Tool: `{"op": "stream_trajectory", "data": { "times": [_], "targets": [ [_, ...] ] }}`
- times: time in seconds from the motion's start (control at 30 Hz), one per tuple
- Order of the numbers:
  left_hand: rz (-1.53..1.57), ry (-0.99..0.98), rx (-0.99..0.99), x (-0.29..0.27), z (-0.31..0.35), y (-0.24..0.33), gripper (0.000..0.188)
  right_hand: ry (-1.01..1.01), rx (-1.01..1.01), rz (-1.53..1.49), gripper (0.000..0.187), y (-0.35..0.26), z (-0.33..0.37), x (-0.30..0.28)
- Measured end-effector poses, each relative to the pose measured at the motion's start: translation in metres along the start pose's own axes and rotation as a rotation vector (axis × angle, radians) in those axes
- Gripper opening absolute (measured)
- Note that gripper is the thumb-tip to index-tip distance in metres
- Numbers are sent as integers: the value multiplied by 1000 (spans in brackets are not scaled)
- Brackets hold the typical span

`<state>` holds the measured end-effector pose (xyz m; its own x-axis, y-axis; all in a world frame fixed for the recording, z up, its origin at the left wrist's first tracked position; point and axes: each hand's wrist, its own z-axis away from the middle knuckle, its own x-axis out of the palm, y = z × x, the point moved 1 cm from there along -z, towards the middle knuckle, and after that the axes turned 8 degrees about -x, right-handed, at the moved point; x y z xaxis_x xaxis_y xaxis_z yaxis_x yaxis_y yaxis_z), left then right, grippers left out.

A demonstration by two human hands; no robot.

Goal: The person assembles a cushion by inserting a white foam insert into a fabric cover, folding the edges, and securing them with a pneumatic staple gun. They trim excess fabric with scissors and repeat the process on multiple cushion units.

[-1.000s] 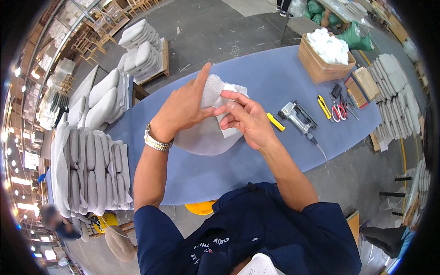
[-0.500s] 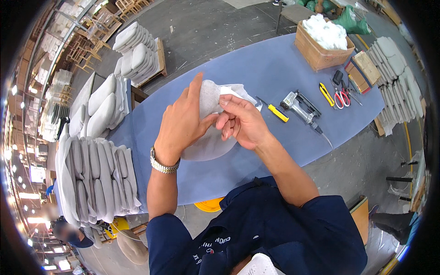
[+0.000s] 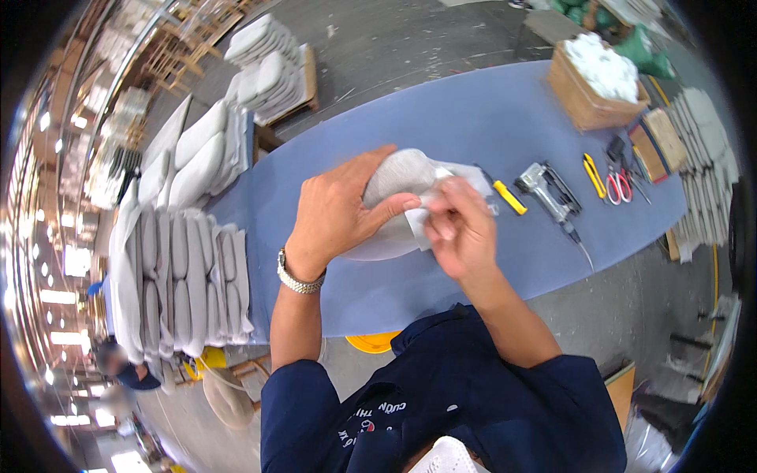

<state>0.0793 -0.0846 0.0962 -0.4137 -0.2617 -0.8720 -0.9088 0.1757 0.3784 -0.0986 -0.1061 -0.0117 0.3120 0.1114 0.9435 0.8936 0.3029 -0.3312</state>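
A grey padded cushion (image 3: 397, 175) with a rounded end is gripped in my left hand (image 3: 335, 206), thumb across its near face and fingers round the far edge. A metal-band watch is on that wrist. White cloth (image 3: 417, 229) shows at the cushion's right side, beside my left thumb. My right hand (image 3: 461, 229) is at this white cloth with its fingers curled; motion smears them, so whether they pinch it is unclear. Just beyond, a yellow-handled screwdriver (image 3: 510, 198) lies on the blue table (image 3: 347, 303), its shaft partly hidden by the cloth.
Right of the screwdriver lie a staple gun (image 3: 548, 191) with a hose, a yellow cutter (image 3: 594, 176) and red-handled scissors (image 3: 620, 188). A carton (image 3: 587, 110) of white stuffing stands at the far right. Stacked grey cushions (image 3: 181, 280) line the left side; more stacks (image 3: 264, 71) stand behind.
The view has shifted, so the table's things sit further right. My left hand has turned the cushion, showing more of its grey face. My right hand has lifted its fingers and is blurred.
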Motion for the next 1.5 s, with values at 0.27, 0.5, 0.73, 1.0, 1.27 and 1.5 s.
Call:
{"op": "stream_trajectory", "data": {
  "times": [0.27, 0.5, 0.73, 1.0, 1.27, 1.5],
  "targets": [
    [175, -103, 18, -34, 83, -80, 79, -521, -383, 869, 34, -58, -7, -5],
    [221, -26, -17, -29, 136, -94, 85, -1049, -106, 1415, 75, 24, 11, 12],
    [312, 57, -342, -18, 192, -111, 104, -1023, -32, 1591, 70, 2, -2, -68],
    [740, 311, -625, 45, 334, -170, 117, 30, 133, 1172, 74, -1, -60, -218],
    [1273, 556, -894, 121, 419, -160, 91, 158, 245, 710, 67, 97, -57, -204],
    [1512, 172, -936, 245, 368, -96, 73, -157, -254, 730, 64, 10, -90, -77]
  ]
}}
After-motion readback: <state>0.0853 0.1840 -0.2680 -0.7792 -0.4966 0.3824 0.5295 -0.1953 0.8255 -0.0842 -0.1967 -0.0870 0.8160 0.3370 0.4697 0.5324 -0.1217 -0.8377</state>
